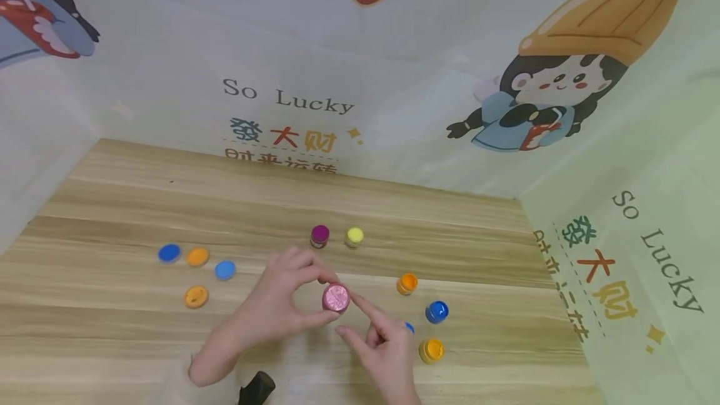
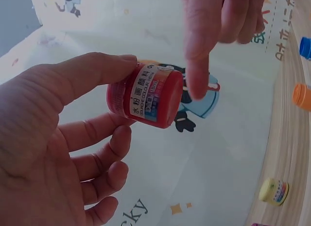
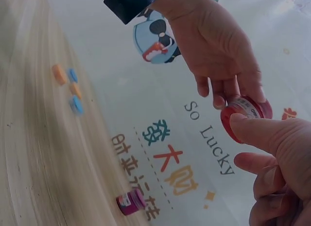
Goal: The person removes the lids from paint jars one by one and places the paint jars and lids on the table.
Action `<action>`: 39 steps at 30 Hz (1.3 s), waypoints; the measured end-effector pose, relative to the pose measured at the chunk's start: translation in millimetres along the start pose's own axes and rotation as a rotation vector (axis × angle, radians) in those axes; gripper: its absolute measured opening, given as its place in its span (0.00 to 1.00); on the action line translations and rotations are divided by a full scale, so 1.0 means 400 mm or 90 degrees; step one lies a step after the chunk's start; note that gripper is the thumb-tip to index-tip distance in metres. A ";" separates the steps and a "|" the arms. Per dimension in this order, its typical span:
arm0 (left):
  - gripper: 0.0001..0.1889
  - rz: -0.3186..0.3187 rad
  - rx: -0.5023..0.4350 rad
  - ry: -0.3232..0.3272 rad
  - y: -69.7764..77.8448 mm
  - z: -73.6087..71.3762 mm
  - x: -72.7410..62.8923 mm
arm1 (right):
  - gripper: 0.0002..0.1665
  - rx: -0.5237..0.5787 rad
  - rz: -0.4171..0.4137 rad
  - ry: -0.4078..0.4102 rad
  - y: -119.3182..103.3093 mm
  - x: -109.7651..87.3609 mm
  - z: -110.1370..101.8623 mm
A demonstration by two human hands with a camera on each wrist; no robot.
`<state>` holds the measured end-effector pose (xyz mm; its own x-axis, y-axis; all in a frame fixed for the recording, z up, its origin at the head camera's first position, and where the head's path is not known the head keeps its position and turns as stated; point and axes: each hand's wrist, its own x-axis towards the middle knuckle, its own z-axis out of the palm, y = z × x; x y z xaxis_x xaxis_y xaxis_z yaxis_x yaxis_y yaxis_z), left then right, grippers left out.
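Observation:
My left hand pinches a small red-pink gouache paint jar between thumb and forefinger, its printed label showing in the left wrist view. The jar is held above the wooden table, its shiny pink end facing the head camera. My right hand is just right of the jar, forefinger stretched out to the jar's edge and thumb spread below. Its other fingers bend toward the palm. In the right wrist view the right thumb overlaps the jar. Beyond the hands stand a purple jar and a pale yellow jar.
Lidless jars stand at right: orange, blue and yellow-orange. Another blue jar is mostly hidden behind the right hand. Loose lids lie at left: dark blue, light blue and two orange ones. Printed sheets surround the table.

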<state>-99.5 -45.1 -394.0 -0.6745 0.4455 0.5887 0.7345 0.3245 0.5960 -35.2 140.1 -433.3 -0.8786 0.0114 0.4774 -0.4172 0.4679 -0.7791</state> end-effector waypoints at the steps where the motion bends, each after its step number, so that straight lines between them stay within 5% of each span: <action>1: 0.16 0.005 -0.003 -0.004 0.004 0.001 0.000 | 0.25 0.000 -0.009 0.002 -0.002 0.000 0.002; 13: 0.17 0.023 0.002 -0.035 0.029 0.005 -0.005 | 0.24 -0.018 -0.039 0.009 -0.015 0.002 0.007; 25: 0.18 0.027 -0.066 -0.089 0.017 0.005 -0.018 | 0.23 0.002 0.046 -0.017 -0.030 -0.004 0.006; 39: 0.16 0.028 -0.051 0.090 0.007 0.057 -0.027 | 0.22 0.006 0.008 0.053 -0.028 0.006 0.029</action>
<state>-88.5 -30.0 -411.0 -0.6502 0.3334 0.6827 0.7587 0.2374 0.6066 -35.5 124.7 -428.0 -0.8613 0.0914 0.4999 -0.4089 0.4595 -0.7885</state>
